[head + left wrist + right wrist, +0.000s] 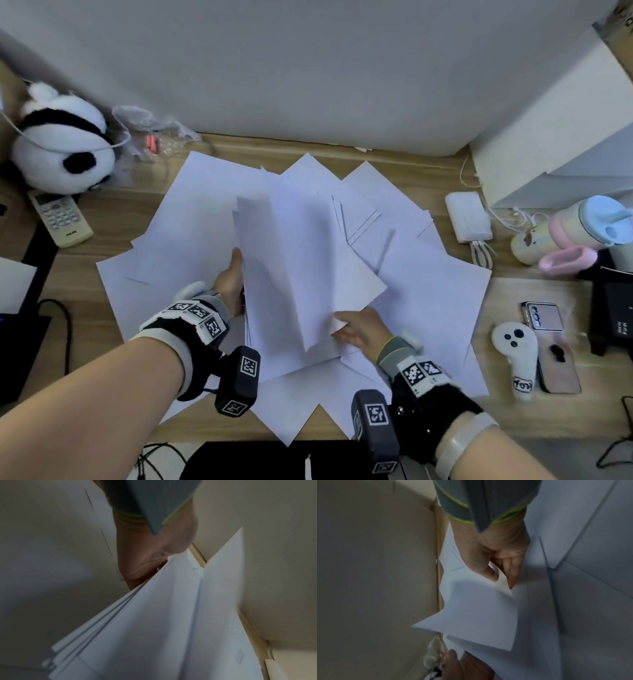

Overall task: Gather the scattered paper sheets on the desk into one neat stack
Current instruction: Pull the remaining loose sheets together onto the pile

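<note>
I see both hands over the wooden desk [102,219], working at the middle of the spread of loose white sheets [428,274]. My left hand [230,281] grips a bundle of sheets [274,260] by its left edge, thumb on top, holding it tilted up off the spread; in the left wrist view at least four sheet edges fan out below the palm [145,563], and I cannot count them more closely. My right hand [361,330] pinches the near corner of one sheet [346,274] between thumb and fingers; the right wrist view shows that corner curling over the thumb [488,572]. This one sheet lies against the right face of the bundle. The loose sheets around the bundle overlap too much for a firm count; well over ten corners show. Left of the bundle, at the desk's far edge: one panda plush [61,144], one crumpled clear plastic bag [150,133] beside it, and one white remote control [60,217] just in front of the plush. Right of the bundle, past the spread: one white power bank [469,219] with a cable, one pastel bottle [561,233] lying on its side, one white controller [515,356], and two phones [544,315] close by it.
</note>
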Tool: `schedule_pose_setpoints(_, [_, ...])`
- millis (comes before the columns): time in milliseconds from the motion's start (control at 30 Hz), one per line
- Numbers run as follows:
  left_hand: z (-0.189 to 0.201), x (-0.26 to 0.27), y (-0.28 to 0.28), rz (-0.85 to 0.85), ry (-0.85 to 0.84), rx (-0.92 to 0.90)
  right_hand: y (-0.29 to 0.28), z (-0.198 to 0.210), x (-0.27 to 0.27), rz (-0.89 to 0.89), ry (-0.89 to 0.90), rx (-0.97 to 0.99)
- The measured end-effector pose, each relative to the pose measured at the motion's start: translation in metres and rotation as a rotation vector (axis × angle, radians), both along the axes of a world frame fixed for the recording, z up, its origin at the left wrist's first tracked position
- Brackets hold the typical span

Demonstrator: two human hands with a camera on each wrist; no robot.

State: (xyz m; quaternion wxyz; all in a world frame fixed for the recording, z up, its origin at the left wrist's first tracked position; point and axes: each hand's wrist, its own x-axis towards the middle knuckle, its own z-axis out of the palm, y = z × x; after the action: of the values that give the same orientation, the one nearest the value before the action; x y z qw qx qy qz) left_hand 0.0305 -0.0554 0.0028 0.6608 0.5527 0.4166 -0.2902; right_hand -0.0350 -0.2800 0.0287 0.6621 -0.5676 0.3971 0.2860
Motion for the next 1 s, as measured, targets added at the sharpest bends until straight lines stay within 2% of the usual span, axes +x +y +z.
schedule_pose_setpoints(133, [-0.001,0.001,0.004,-0.045,-0.003,-0.069,0.015,-0.013,-0.009,-0.002,0.108,0.033])
schedule_pose_setpoints(233, [0.006,-0.002,-0.002,-0.17,-0.048,-0.061,0.015,-0.013,-0.007,0.2,0.167,0.064])
schedule_pose_setpoints(333, [0.003,-0.001,-0.003,-0.273,-0.121,0.112,0.0,-0.005,0.002,0.401,0.188,0.053])
schedule_pose_setpoints(400, [0.002,0.001,0.001,-0.316,-0.137,0.188,-0.015,-0.003,0.014,0.364,0.176,-0.082])
schedule_pose_setpoints(500, [0.003,0.007,0.009,-0.333,-0.146,0.244,-0.041,-0.007,0.035,0.16,0.052,-0.399])
schedule_pose_setpoints(567, [0.004,0.011,0.014,-0.335,-0.145,0.263,-0.06,-0.013,0.044,0.109,-0.039,-0.62])
schedule_pose_setpoints(633, [0.007,0.013,0.016,-0.356,-0.139,0.276,-0.073,-0.017,0.045,0.094,-0.043,-0.747])
schedule_pose_setpoints(733, [0.012,0.014,0.013,-0.417,-0.13,0.308,-0.071,-0.021,0.042,0.183,0.081,-0.833])
schedule_pose_setpoints(900, [0.012,0.015,0.008,-0.454,-0.097,0.334,-0.041,-0.026,0.047,0.428,0.106,-0.969])
schedule_pose_setpoints(1000, [0.013,0.015,0.008,-0.485,-0.072,0.342,-0.035,-0.025,0.05,0.481,0.124,-1.025])
